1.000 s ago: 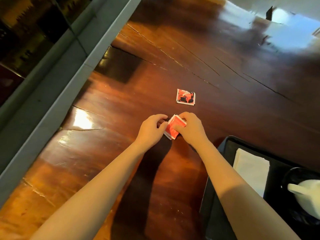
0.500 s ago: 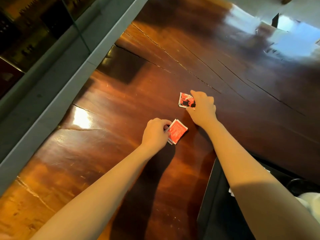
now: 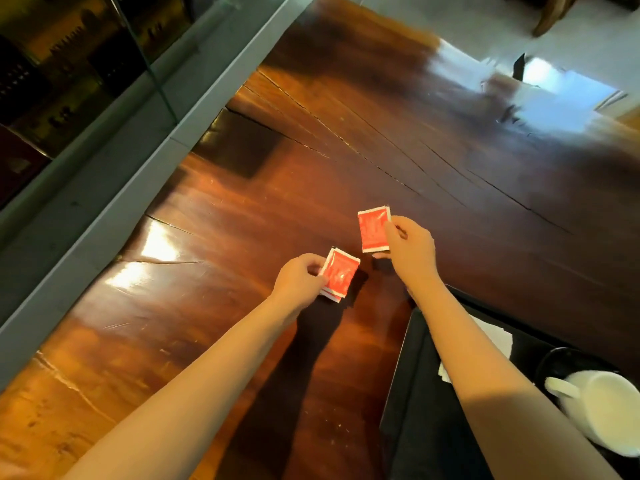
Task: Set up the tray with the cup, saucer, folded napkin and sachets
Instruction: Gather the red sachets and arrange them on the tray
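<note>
Right hand (image 3: 412, 251) now pinches the last sachet (image 3: 373, 230) off the surface (image 3: 242, 237); left hand (image 3: 299, 280) fingers clamp the stack (image 3: 341, 277), tray (image 3: 419, 393) next.

A glossy reddish-brown wooden tabletop (image 3: 242, 271), split by long dark cracks, fills the frame's middle. A grey ledge (image 3: 104, 216) runs diagonally along its left edge, with a glass pane (image 3: 145, 64) above it at upper left. Upper right: pale floor (image 3: 485, 22) and, possibly, a curved wooden furniture leg (image 3: 550, 15).

In the tray (image 3: 417, 427), napkin (image 3: 497, 339) lies left of cup (image 3: 609, 410).
</note>
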Demonstrator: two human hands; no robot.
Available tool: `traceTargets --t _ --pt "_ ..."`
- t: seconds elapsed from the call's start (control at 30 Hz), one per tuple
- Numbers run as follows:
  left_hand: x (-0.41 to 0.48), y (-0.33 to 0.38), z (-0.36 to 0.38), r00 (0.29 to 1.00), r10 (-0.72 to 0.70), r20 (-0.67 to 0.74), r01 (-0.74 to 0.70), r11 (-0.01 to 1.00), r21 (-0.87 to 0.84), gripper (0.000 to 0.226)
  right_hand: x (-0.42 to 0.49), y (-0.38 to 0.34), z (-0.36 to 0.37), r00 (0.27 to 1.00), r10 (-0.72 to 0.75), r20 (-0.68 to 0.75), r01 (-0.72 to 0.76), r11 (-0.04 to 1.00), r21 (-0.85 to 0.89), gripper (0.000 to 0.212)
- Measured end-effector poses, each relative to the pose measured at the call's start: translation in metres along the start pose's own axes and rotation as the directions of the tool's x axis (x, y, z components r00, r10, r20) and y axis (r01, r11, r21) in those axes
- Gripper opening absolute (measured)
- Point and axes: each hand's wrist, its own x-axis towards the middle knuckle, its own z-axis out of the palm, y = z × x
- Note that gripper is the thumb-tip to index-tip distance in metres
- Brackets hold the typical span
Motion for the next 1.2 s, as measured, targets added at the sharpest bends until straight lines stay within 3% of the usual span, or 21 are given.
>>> traceTargets --t 0.1,0.2,0.3,0.47,0.63,0.73,0.8,0.87,1.07,1.2 --pt "-0.017 -0.001 -0.007 0.998 -0.063 -0.001 0.061 0.967 -0.249 0.022 -0.03 -0.019 -0.019 0.992 0.122 0.027 -0.125 0.961 0.245 0.026" --pt "-0.043 0.008 -0.013 0.998 -0.022 0.063 0.046 0.914 -0.402 0.028 -0.061 -0.032 -0.036 0.994 0.107 0.037 -0.113 0.939 0.325 0.011" --pt "-0.072 0.022 -0.012 0.997 0.027 0.072 0.011 0.877 -0.48 0.029 -0.092 -0.042 -0.052 0.996 0.073 0.046 -0.085 0.918 0.388 0.024" --pt "-0.117 0.044 -0.004 0.992 0.11 0.066 -0.058 0.844 -0.534 0.025 -0.135 -0.042 -0.078 0.999 0.027 0.039 -0.041 0.895 0.444 0.018" --pt "-0.158 0.058 0.011 0.988 0.143 0.056 -0.099 0.872 -0.48 0.024 -0.168 -0.025 -0.103 0.996 0.059 -0.06 -0.025 0.883 0.469 0.012" --pt "-0.177 0.062 0.022 0.986 0.166 0.035 -0.131 0.875 -0.465 0.026 -0.186 -0.017 -0.117 0.978 -0.001 -0.21 0.091 0.902 0.421 0.011" --pt "-0.187 0.065 0.031 0.984 0.177 0.015 -0.151 0.88 -0.451 0.023 -0.2 -0.014 -0.124 0.922 -0.154 -0.356 0.249 0.938 0.24 0.007" --pt "-0.196 0.069 0.04 0.983 0.186 0.004 -0.164 0.876 -0.454 0.019 -0.212 -0.011 -0.126 0.866 -0.291 -0.406 0.357 0.929 0.095 0.009" --pt "-0.221 0.076 0.056 0.978 0.205 0.025 -0.177 0.895 -0.41 0.021 -0.225 0.007 -0.152 0.854 -0.376 -0.359 0.424 0.904 0.061 0.022" --pt "-0.231 0.073 0.062 0.972 0.227 0.056 -0.183 0.888 -0.421 0.019 -0.228 0.013 -0.168 0.896 -0.383 -0.225 0.419 0.896 0.145 0.02"
